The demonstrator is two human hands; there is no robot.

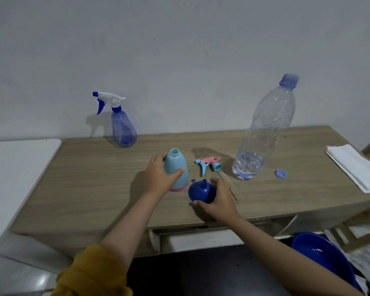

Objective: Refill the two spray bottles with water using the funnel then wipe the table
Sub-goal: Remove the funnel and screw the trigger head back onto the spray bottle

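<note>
My left hand [159, 175] grips a light-blue spray bottle [178, 167] with a pink base; it stands upright with its neck uncapped. Its pink and blue trigger head [209, 164] lies on the wooden table [94, 178] just to the right. My right hand [217, 198] holds a dark-blue funnel [201, 192], spout up, on the table beside that bottle. A translucent blue spray bottle [122, 127] with a white trigger stands at the back left. A large clear water bottle [265, 131], uncapped, holds a little water at the bottom. Folded white cloths [355, 167] lie at the right edge.
The water bottle's blue cap [281, 173] lies to the right of it. A white surface [15, 167] adjoins the table on the left. A blue basin [323, 257] sits on the floor at the lower right. A wall runs behind the table.
</note>
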